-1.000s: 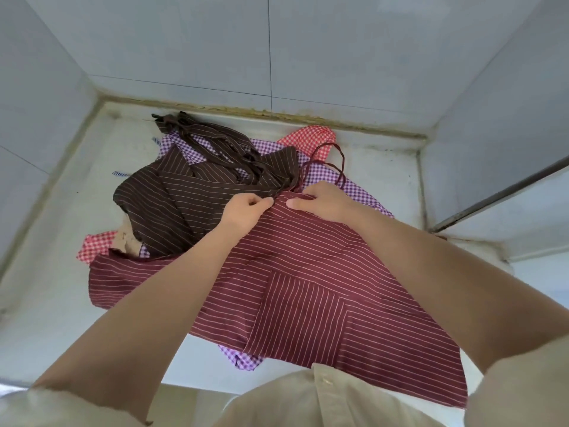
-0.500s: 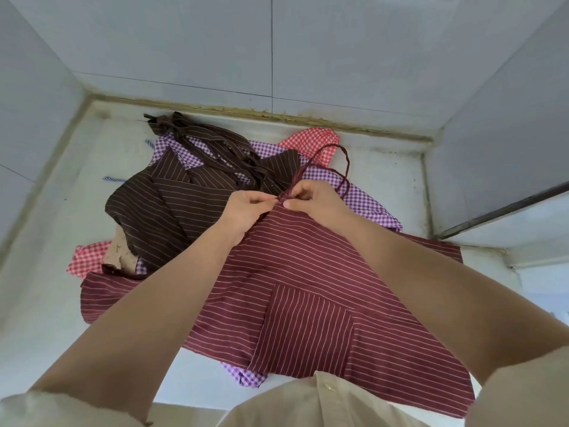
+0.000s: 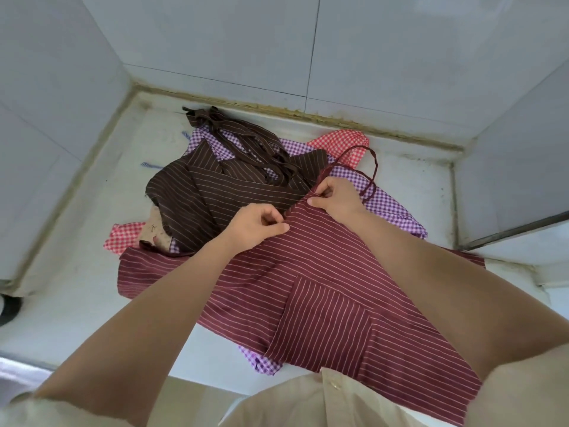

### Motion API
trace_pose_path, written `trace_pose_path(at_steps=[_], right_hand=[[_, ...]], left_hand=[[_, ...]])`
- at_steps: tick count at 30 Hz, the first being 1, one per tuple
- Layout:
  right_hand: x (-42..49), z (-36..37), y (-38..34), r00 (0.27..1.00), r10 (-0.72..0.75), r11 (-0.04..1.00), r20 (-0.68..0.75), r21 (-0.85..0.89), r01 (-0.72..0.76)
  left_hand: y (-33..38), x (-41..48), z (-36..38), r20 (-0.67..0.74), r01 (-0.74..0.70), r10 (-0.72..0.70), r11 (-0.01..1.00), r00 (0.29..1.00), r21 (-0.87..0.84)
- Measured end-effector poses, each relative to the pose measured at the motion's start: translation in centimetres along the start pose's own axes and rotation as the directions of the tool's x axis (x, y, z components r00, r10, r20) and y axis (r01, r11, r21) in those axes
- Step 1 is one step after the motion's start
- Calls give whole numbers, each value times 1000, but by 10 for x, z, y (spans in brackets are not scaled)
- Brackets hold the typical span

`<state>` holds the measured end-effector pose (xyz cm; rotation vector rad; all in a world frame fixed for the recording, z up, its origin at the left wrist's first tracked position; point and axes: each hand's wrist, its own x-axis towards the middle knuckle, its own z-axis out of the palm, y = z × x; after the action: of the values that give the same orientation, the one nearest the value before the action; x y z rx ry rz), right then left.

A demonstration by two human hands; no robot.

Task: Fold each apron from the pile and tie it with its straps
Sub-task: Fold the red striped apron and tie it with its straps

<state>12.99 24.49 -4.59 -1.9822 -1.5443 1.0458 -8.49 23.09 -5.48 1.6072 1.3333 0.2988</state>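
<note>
The likeliest trouble is that the maroon striped apron [image 3: 308, 272] lies spread partly over the rest of the pile, so a fold made here would probably come out lumpy or crooked. A tug on it could also drag the purple checked cloth [image 3: 397, 211] under it along. Its thin neck loop [image 3: 372, 167] arcs free just beyond the right hand and close to the tangled straps of the brown striped apron [image 3: 215, 192], where it could catch if swung that way. The lower part reaches the near edge of the desk [image 3: 77, 241], against the person's shirt, so the weight hanging there might pull the cloth off once the top is let go. The left hand [image 3: 255, 228] has its fingers curled, pinching the bib's top edge. The right hand [image 3: 335, 198] pinches the far corner of that edge, by the foot of the loop. The apron is face up and lies at a slant, dark red with fine pale stripes. A patch pocket [image 3: 320, 328] shows on it with its stripes running crosswise.
</note>
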Motion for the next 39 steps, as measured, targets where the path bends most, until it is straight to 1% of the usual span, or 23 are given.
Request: trace_pose_path(at_steps=[4,8,12,15,17,18,20,21,22,23,24,26,27,28,29,30,31,32,33,34,35,37,39], right_hand=[[-2,4,0,1000,1,999,-30,-47,-2],[-2,7,-1,999,-22,995,-44,-95,17],[0,14,-5,997,-44,989,-60,-145,35],[1,18,-4,995,-16,986,-99,-165,-1],[0,20,-5,991,7,989,-132,-145,-27],[0,23,-7,984,-8,986,-180,-168,-23],[-8,29,-19,937,-113,962,-331,-272,20],[-15,35,-28,904,-187,956,-385,-283,78],[-24,43,-39,885,-261,952,-385,-253,171],[-35,52,-49,884,-338,937,-322,-207,283],[-47,62,-57,883,-420,905,-209,-165,391],[-70,86,-65,841,-536,828,73,-147,540],[-77,99,-65,811,-556,798,184,-155,582],[-82,109,-63,793,-550,783,263,-170,599],[-85,119,-61,790,-525,782,315,-187,594],[-88,126,-59,801,-493,795,340,-198,574],[-88,130,-58,816,-469,812,338,-200,549],[-89,132,-60,826,-465,820,319,-197,538],[-88,134,-63,823,-486,815,294,-186,549],[-89,139,-69,804,-524,798,279,-169,579],[-89,142,-76,781,-565,775,266,-155,613],[-89,155,-90,732,-621,721,281,-163,674],[-90,169,-101,720,-627,690,298,-215,691]], left_hand=[[-17,-24,-6,-8,41,-41,981,999,189],[-23,-41,-16,-112,49,-39,995,993,91],[-25,-47,-9,-141,52,0,931,990,362],[-25,-51,-12,-146,70,-10,911,989,407],[-31,-56,-22,-135,87,-24,873,991,481],[-34,-59,-28,-131,87,-20,846,991,526],[-39,-65,-34,-122,81,-12,814,992,575],[-39,-68,-34,-115,75,-10,814,993,576],[-39,-70,-34,-113,67,-3,819,994,570],[-39,-70,-34,-119,58,12,824,993,563],[-39,-70,-34,-138,44,40,829,990,558],[-41,-75,-37,-227,-4,155,835,961,551],[-44,-80,-41,-300,-38,247,825,921,563],[-49,-86,-46,-386,-44,333,803,860,595],[-57,-94,-52,-491,-4,382,792,783,610],[-66,-104,-58,-612,64,376,816,696,574],[-74,-113,-62,-723,127,312,867,616,481],[-82,-122,-66,-811,182,203,918,549,353],[-91,-130,-69,-862,243,56,948,503,204],[-104,-140,-72,-874,315,-111,948,474,50],[-117,-146,-75,-844,389,-273,917,462,-83],[-143,-160,-75,-691,484,-531,825,491,-290],[-158,-170,-69,-485,457,-625,779,611,-429]])
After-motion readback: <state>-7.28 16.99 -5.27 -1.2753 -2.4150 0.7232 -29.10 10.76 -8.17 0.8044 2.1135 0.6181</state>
